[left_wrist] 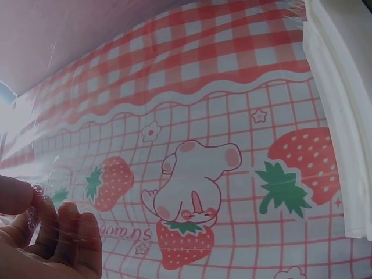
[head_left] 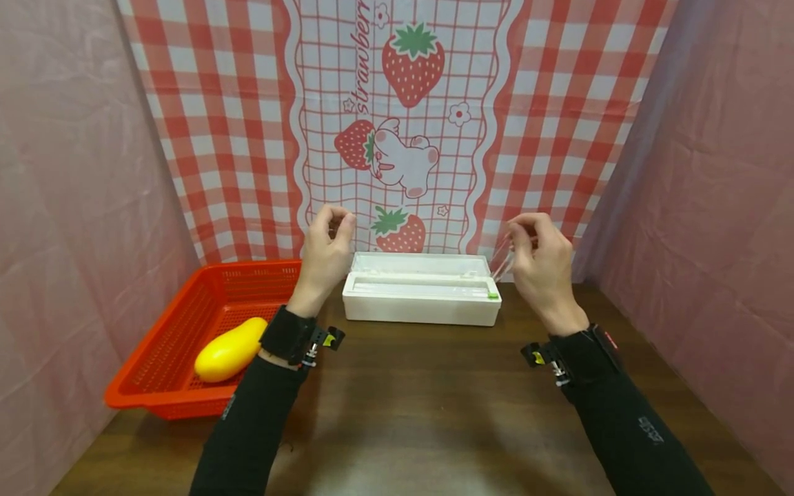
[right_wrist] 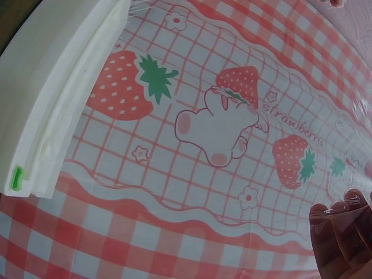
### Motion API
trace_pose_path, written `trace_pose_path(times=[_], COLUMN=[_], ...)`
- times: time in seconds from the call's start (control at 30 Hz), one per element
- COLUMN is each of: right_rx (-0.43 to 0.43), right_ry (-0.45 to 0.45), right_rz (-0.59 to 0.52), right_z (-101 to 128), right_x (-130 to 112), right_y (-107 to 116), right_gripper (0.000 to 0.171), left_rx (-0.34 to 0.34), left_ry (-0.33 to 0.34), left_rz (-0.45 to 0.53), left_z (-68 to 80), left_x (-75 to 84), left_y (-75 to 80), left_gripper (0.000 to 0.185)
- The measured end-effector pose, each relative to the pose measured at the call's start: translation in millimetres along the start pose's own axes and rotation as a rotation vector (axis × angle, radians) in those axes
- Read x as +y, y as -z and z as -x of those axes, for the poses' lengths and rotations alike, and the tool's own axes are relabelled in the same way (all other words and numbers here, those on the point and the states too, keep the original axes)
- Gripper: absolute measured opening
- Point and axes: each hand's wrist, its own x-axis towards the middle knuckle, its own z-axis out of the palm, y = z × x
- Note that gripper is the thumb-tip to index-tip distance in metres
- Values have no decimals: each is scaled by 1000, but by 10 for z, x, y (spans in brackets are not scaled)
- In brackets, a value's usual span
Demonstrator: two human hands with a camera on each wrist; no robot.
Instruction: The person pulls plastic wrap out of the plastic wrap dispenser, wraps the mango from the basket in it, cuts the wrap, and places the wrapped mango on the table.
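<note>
Clear cling film point(head_left: 504, 260) rises from the white cling film dispenser point(head_left: 422, 311), whose lid point(head_left: 422, 264) is tipped back. My left hand point(head_left: 326, 258) pinches one edge of the film, above and left of the dispenser. On the other side my right hand point(head_left: 546, 265) pinches the film between thumb and fingers. Close up in the left wrist view, crumpled film shows at the thumb and fingertips of the left hand point(left_wrist: 55, 238). In the right wrist view, shiny film lies across the fingers of the right hand point(right_wrist: 343, 238). Most of the transparent sheet is hard to see.
At the left stands a red plastic basket point(head_left: 155, 331) holding a yellow mango-shaped fruit point(head_left: 231, 350). A green slider point(head_left: 493, 295) sits at the dispenser's right end. Behind the wooden table point(head_left: 428, 406) hangs a strawberry-print checked cloth point(head_left: 552, 89); pink curtains point(head_left: 713, 172) flank it.
</note>
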Motion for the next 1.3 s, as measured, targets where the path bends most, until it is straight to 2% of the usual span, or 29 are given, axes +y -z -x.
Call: trace_pose_path(times=[0.37, 0.63, 1.03, 1.3], right_rx=[11, 61, 58, 59], right_ry=[48, 45, 41, 35], right_rz=[20, -10, -37, -35], right_z=[-20, -36, -33, -36], right_x=[-74, -168, -246, -300], right_y=[67, 106, 171, 226], right_gripper=[18, 9, 9, 9], left_rx=[24, 35, 32, 37], left_ry=[-65, -124, -160, -228], left_rz=[12, -2, 7, 36], left_z=[23, 11, 35, 68], left_x=[74, 116, 213, 218], left_y=[37, 62, 106, 147], left_gripper=[16, 15, 16, 15])
